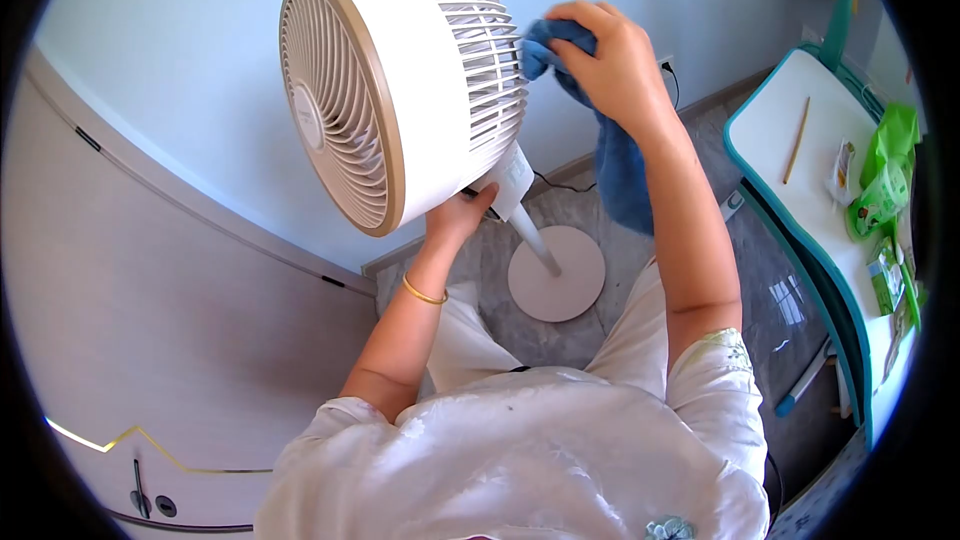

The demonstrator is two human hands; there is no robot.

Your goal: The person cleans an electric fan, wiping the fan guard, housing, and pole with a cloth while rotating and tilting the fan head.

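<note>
The right hand [612, 58] is closed around a bunched blue cloth [610, 155], pressing it against the rear grille of the white round pedestal fan [400, 90]. The left hand [458, 215] grips the fan's underside, beneath the housing, steadying it.

both arms reach forward and up, away from the body. the left hand [458, 215] sits lower, fingers curled upward in a grip, wrist bent. the right hand [610, 55] is raised farther, fingers closed, knuckles up, elbow bent.
</note>
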